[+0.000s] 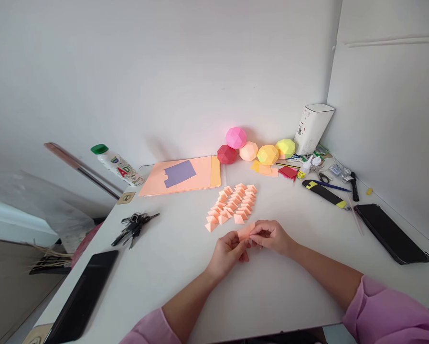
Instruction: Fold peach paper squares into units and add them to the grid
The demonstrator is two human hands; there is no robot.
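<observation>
My left hand (pixel 230 252) and my right hand (pixel 272 236) meet over the white table (pixel 186 267), both pinching one small peach paper piece (pixel 245 231) between their fingertips. Just beyond them lies a cluster of several folded peach paper units (pixel 233 203) in rows. Pink sleeves cover both of my forearms near the bottom edge.
Five paper balls (pixel 252 148) line the back wall, next to a white box (pixel 313 128). Peach and purple sheets (pixel 182 176) lie at back left, with a bottle (pixel 117 165). Keys (pixel 134 227) and a dark phone (pixel 83 296) sit left; glue, pens and another phone (pixel 391 232) right.
</observation>
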